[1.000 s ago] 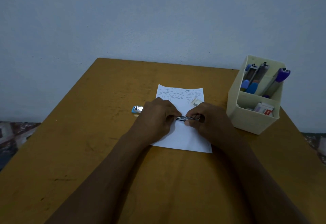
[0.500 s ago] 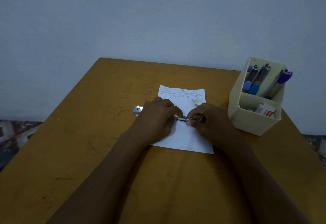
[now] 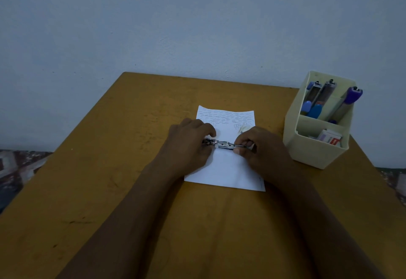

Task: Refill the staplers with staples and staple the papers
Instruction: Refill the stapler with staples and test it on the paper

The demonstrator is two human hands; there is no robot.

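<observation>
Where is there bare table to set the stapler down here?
Bare wood runs left of the paper to the left edge of the table, and beyond the paper toward the wall. Crowded: the left hand and right hand grip the stapler over the paper, and the organizer stands close on the right.

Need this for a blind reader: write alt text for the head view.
Two hands hold a metal stapler over a paper on a wooden table: the left hand grips its left end, the right hand pinches its right end. A cream organiser on the right holds more staplers and a small box.
</observation>
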